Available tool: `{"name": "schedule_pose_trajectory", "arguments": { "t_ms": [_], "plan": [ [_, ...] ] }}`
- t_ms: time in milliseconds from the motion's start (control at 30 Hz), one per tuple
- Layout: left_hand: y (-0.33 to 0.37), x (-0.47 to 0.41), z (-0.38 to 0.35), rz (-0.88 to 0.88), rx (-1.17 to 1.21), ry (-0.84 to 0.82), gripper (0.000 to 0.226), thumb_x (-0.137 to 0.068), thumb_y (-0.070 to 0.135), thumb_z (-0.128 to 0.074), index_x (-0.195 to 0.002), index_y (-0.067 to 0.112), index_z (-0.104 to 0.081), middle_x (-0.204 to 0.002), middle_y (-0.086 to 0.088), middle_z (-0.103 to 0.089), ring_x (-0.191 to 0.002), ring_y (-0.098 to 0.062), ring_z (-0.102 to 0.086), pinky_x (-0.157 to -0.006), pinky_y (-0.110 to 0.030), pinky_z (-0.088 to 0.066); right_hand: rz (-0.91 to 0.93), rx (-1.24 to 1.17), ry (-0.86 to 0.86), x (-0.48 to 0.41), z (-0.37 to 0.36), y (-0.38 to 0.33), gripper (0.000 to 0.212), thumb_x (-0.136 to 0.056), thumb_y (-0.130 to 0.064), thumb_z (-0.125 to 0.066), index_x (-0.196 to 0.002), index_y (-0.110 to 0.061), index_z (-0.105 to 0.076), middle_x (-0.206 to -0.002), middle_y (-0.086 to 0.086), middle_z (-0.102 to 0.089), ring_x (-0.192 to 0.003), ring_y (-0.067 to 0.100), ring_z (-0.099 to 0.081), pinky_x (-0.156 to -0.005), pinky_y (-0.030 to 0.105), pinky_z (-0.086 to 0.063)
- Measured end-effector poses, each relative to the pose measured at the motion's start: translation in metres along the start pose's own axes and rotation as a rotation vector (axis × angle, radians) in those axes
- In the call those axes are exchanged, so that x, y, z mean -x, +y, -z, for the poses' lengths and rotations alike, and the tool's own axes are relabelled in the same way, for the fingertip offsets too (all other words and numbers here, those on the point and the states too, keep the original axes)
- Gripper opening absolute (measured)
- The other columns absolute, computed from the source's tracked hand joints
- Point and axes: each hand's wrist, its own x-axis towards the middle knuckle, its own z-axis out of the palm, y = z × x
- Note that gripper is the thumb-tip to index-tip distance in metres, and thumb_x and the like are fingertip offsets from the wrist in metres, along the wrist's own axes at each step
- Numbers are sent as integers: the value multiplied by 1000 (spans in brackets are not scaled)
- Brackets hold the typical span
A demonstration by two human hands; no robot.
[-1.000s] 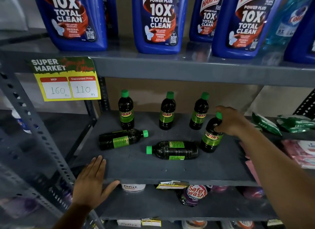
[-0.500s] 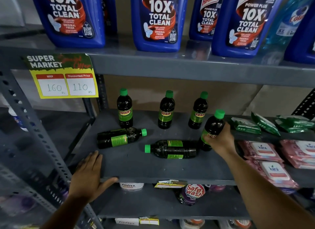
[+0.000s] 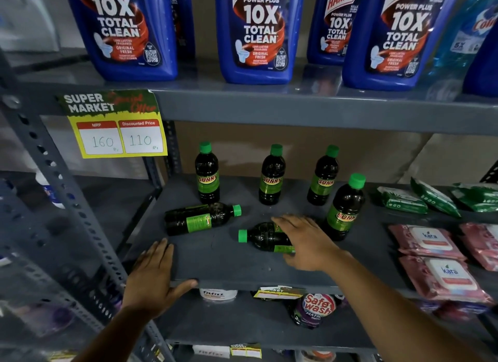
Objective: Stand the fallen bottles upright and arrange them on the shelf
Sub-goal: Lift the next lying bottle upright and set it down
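While the left hand point(image 3: 153, 278) lies flat on the front lip of the shelf point(image 3: 229, 264), fingers spread and holding nothing, the right hand point(image 3: 310, 243) reaches over a fallen bottle point(image 3: 260, 237), fingers open across its body, not closed on it. Beyond the left fingertips a second fallen bottle point(image 3: 200, 219) lies on its side. Just right of the right hand's fingers one bottle point(image 3: 343, 210) stands upright; behind stand three more point(image 3: 270, 178).

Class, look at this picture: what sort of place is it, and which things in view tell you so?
Most likely a supermarket aisle: a yellow price tag printed "Super Market", a grey metal shelf of dark green-capped bottles, and blue toilet-cleaner bottles above.
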Motion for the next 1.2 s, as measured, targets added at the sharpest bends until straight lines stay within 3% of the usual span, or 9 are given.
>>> {"name": "schedule_pose_trajectory", "arguments": {
  "t_ms": [200, 333, 433, 567, 667, 833, 967, 1100, 1200],
  "plan": [
    [-1, 0, 2, 0, 0, -12, 110, -75, 89, -27, -139, -1, -43, -147, -20, -42, -135, -36, -38, -106, -50, -35, -164, -14, 51, -17, -5, -3, 85, -79, -58, -64, -148, -28, -25, -147, -1, -42, -133, 24, -39, -106, 39, -30],
    [-1, -1, 2, 4, 21, 6, 112, -74, 90, -28, -140, 1, -41, -148, -18, -40, -136, -34, -36, -108, -50, -34, -307, -512, 407, -26, -11, -9, 75, -76, -45, -74, -140, -28, -38, -129, -2, -55, -124, 24, -42, -102, 40, -31],
    [-2, -1, -1, -4, 28, 16, 112, -74, 90, -31, -141, 2, -40, -150, -18, -38, -138, -33, -35, -110, -48, -32, -413, -822, 471, -33, -19, -15, 78, -77, -41, -75, -141, -31, -33, -126, -2, -50, -123, 22, -30, -105, 41, -29],
    [-4, -2, -1, -1, 34, 32, 111, -73, 90, -34, -143, 4, -37, -152, -16, -34, -140, -31, -30, -112, -46, -27, -431, -1041, 522, -34, -27, -17, 73, -73, -53, -73, -134, -44, -33, -128, -2, -53, -125, 20, -46, -106, 48, -39],
    [-5, -3, -2, -4, 32, 28, 110, -74, 89, -33, -141, 3, -39, -150, -17, -37, -138, -33, -33, -111, -48, -30, -386, -1025, 531, -31, -27, -15, 69, -70, -62, -70, -128, -40, -41, -124, -3, -58, -119, 13, -54, -102, 50, -44],
    [-4, -3, -3, -2, 30, 20, 111, -73, 90, -32, -143, 4, -37, -151, -16, -35, -140, -32, -31, -112, -47, -28, -564, -848, 638, -37, -24, -22, 100, -53, -39, -92, -134, -14, -39, -128, 4, -45, -120, 16, -44, -102, 35, -41],
    [-3, -3, -1, -1, 27, 15, 111, -73, 90, -30, -142, 3, -38, -151, -16, -36, -139, -32, -32, -112, -48, -29, -531, -1013, 552, -40, -24, -20, 82, -66, -12, -82, -131, -18, -33, -111, -2, -58, -108, 23, -61, -83, 33, -48],
    [-2, -2, 1, -7, 23, -3, 110, -75, 89, -30, -140, 1, -40, -149, -19, -39, -137, -34, -36, -109, -50, -34, -540, -939, 611, -46, -22, -21, 87, -53, -30, -90, -122, -23, -38, -110, -2, -57, -101, 16, -58, -86, 35, -50],
    [-2, -1, 1, 2, 16, -2, 111, -75, 90, -31, -143, 2, -37, -151, -18, -36, -138, -33, -33, -111, -49, -31, -506, -1020, 511, -47, -21, -23, 95, -61, -16, -86, -135, -21, -28, -114, 0, -59, -105, 19, -60, -87, 34, -48]
  ]
}}
